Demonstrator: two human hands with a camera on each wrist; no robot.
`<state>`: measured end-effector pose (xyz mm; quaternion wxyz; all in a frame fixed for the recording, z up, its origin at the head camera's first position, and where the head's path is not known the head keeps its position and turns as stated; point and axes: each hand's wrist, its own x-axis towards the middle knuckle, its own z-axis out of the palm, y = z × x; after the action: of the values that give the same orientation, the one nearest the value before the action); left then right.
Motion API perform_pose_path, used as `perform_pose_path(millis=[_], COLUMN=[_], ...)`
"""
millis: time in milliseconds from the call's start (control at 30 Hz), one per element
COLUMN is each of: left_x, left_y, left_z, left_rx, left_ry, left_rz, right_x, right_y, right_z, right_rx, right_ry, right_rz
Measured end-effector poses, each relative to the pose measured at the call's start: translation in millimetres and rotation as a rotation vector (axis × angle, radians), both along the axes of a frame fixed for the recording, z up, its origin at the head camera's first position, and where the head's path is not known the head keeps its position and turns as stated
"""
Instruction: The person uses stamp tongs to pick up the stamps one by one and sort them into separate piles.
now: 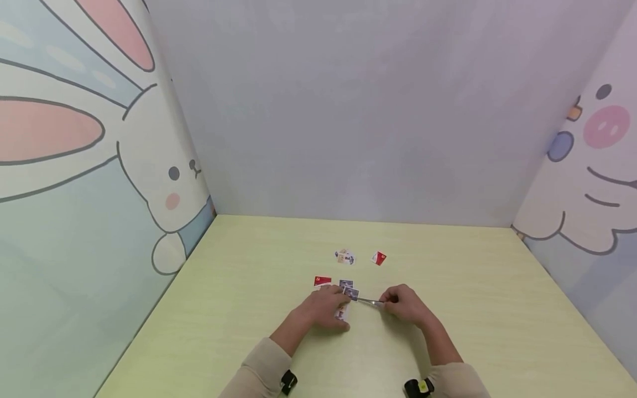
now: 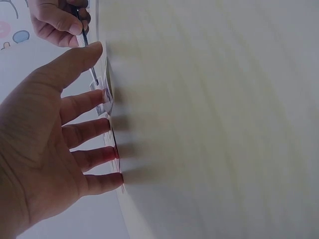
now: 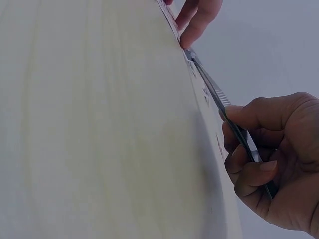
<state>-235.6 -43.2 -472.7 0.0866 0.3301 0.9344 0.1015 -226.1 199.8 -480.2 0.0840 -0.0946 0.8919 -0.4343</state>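
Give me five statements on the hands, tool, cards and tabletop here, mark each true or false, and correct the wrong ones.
1. The right hand grips slim silvery metal tweezers. True.
2. The left hand is clenched into a fist. False: its fingers are outstretched.
3. The tweezers reach a small rectangular grey-blue printed card. True.
4. Every card lies beneath a hand. False: small red-and-white printed cards and small white-and-purple printed cards lie apart, farther out.
5. The tabletop is dark brown. False: it is pale yellow with a wood-like grain.
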Motion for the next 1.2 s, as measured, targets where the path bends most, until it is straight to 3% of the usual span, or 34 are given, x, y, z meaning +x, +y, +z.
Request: perform_pose_path(millis=[300, 467, 1200], left_x=[4.2, 5.8, 16.3], left_y=[-2.1, -2.5, -17.1], left_z=[-0.3, 1.1, 2.5], left_rx=[0.048, 0.072, 0.079], left_ry=[-0.033, -0.013, 0.03], left_rz=[0.006, -0.007, 0.004], right_x=[10.3, 16.1, 28.1], right_y=[2.8, 4.5, 33.5], right_z=[5.7, 12.2, 14.0], right_rx=[-0.012, -0.018, -0.067], right_ry=[0.051, 0.095, 0.057], right_rz=[0.02, 0.03, -0.123])
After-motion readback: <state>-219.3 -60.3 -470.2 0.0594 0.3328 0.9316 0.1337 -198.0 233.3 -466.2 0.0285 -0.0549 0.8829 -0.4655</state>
